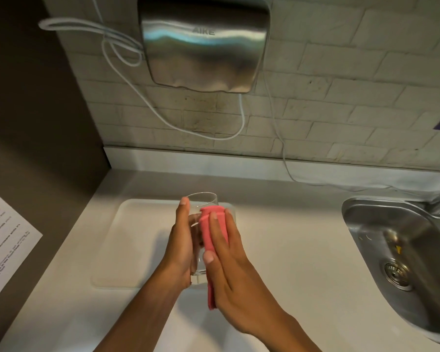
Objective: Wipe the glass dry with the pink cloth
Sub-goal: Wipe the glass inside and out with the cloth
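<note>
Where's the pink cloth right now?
In the head view, centre frame: the pink cloth is pressed by the right hand against the glass, which the left hand holds above the white tray.

Paper sheet [3, 240] print blurred; sink [381, 214] (right) cut by edge.

Left hand [182, 246] gripping glass [201, 217], right hand [229, 265] pressing pink cloth [212, 232] against it, seemingly above white tray [127, 224]

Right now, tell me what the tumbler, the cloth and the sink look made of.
Tumbler: clear glass, smooth; the tray shows through it. Cloth: soft pink fabric, matte, folded and draping, possibly microfibre. Sink: brushed metal, likely stainless steel, with dull grey reflections.
</note>
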